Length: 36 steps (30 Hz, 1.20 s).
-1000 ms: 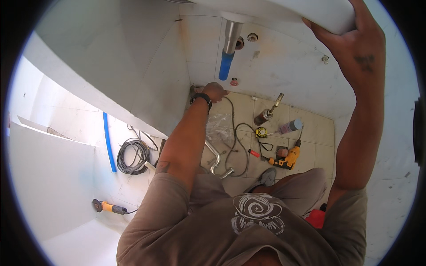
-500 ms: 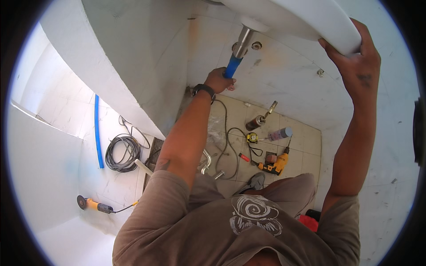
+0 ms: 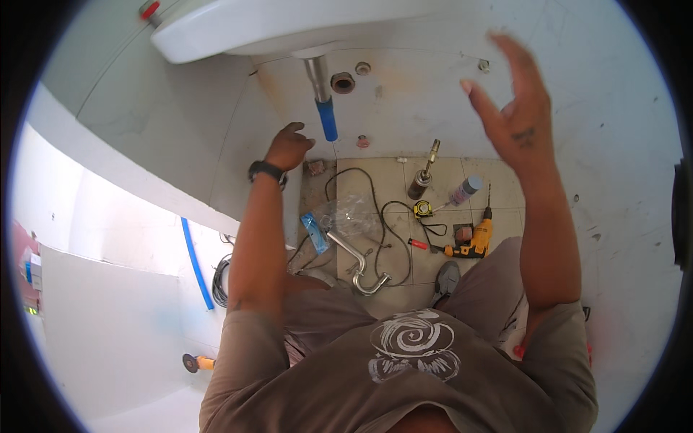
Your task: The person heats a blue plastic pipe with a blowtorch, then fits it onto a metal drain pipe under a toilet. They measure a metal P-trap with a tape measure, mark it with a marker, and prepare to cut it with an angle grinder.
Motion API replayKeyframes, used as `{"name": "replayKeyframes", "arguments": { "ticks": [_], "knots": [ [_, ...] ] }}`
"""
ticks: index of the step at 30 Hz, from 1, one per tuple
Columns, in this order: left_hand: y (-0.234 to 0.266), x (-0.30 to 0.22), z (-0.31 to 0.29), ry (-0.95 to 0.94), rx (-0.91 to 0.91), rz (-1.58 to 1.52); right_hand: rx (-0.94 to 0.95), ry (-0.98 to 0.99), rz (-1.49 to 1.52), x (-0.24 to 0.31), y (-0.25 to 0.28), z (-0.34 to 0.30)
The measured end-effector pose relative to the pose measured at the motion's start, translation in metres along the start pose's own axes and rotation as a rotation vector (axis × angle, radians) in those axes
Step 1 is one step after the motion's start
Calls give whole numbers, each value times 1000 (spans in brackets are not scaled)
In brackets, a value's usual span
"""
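Note:
A white washbasin stretches across the top of the head view. From its underside hangs a chrome drain tailpiece, with a blue pipe piece fitted on its lower end. My left hand is just left of the blue pipe, apart from it, with thumb and forefinger spread and nothing held. Out to the right, in front of the wall, my right hand is raised with fingers apart, also holding nothing. Its fingertips are slightly blurred.
A wall drain opening is behind the tailpiece. On the floor lie a chrome trap pipe, a yellow drill, a tape measure, a torch canister and a spray can. An angle grinder lies left, beyond the partition.
My left hand has let go of the blue pipe and moved left of it. My right hand has come off the basin's edge. The view has shifted, showing more basin on the left.

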<state>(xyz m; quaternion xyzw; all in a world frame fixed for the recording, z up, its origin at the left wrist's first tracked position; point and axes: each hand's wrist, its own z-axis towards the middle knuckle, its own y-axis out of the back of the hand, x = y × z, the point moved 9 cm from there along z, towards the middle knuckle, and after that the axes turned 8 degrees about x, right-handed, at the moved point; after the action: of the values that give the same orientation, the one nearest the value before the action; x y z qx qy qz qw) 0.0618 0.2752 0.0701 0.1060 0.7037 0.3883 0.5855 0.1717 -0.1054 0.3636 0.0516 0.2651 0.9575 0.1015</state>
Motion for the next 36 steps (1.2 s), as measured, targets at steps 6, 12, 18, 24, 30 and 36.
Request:
{"name": "replayKeyframes", "arguments": {
  "ticks": [6, 12, 18, 24, 30, 36],
  "knots": [
    [40, -200, -180, -379, -90, -516, 828, -803, 715, -93, -120, -212],
    [21, -400, -307, -1198, 249, -841, 1382, -731, 344, -98, -206, -364],
    [-26, -487, -309, -1504, 659, -1027, 1213, -726, 486, -93, -191, -351],
    [-56, -512, -275, -1273, 701, -990, 1350, -721, 487, -81, -160, -353],
    [-65, -511, -251, -1368, 817, -1075, 1287, -706, 481, -86, -129, -339],
    [-81, -496, -200, -1230, 835, -1099, 1317, -737, 579, -85, -110, -335]
  ]
}}
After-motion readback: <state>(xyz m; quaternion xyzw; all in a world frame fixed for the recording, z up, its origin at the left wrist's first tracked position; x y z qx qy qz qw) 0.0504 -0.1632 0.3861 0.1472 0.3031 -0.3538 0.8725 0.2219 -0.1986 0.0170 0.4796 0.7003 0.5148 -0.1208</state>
